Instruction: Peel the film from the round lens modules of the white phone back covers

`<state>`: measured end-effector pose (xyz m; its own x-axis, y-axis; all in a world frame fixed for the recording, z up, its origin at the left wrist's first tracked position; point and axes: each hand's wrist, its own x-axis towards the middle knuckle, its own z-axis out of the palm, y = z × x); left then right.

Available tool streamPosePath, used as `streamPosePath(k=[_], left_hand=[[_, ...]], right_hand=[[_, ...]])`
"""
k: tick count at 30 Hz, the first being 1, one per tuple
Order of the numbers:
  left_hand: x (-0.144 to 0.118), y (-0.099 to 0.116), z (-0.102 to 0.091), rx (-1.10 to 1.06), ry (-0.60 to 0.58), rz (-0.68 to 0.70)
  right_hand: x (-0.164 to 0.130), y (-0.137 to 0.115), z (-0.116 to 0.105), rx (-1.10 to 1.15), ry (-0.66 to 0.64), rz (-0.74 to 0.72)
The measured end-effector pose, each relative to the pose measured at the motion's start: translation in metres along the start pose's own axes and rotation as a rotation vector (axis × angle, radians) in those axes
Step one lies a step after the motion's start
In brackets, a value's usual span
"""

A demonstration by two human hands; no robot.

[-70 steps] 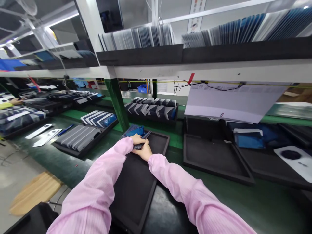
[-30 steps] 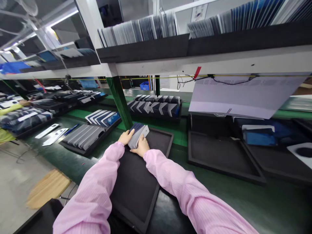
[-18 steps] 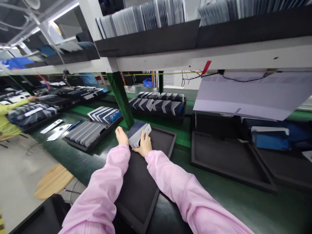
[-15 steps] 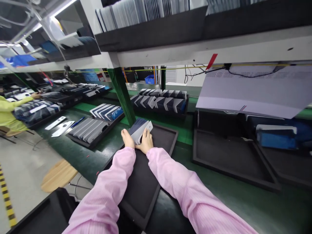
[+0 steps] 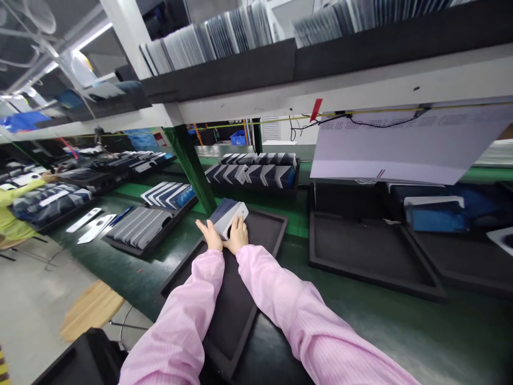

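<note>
A stack of phone back panels (image 5: 231, 216), pale grey in front with dark edges behind, leans in the far part of a long black tray (image 5: 229, 321). My right hand (image 5: 238, 235) grips the front panel, fingers over its face near a dark oval cutout. At the stack's left end is my left hand (image 5: 211, 236), its fingers stretched apart and the thumb side against the panels. Both arms are in pink sleeves.
Left stands a tray of grey panels (image 5: 138, 229), with loose white panels (image 5: 96, 229) and a blue pen (image 5: 121, 215) beyond. A green post (image 5: 194, 174) rises behind the stack. Right lies another black tray (image 5: 368, 251). A shelf (image 5: 280, 96) crosses above; a co-worker's sleeve (image 5: 20, 192) shows far left.
The view has shifted slightly. My left fingers have spread away from the stack, while my right hand stays on its front panel.
</note>
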<state>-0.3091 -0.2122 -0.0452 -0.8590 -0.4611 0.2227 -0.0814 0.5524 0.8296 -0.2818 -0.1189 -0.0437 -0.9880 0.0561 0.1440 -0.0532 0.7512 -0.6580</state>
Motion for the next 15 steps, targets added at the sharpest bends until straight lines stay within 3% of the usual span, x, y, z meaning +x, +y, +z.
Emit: streamPosePath(k=[5,8,12,15], left_hand=[[0.001,0.001,0.000,0.029,0.014,0.030],[0.008,-0.001,-0.014,0.060,0.072,0.026],[0.022,-0.008,-0.044,0.083,0.130,-0.022],[0.025,-0.012,-0.051,0.053,0.091,-0.069]], right_hand=[[-0.001,-0.004,0.002,0.003,0.002,0.043],[0.002,-0.006,-0.007,0.007,-0.060,0.046],[-0.006,0.002,-0.044,0.003,-0.140,-0.001],[-0.037,0.020,-0.074,-0.016,-0.089,-0.041]])
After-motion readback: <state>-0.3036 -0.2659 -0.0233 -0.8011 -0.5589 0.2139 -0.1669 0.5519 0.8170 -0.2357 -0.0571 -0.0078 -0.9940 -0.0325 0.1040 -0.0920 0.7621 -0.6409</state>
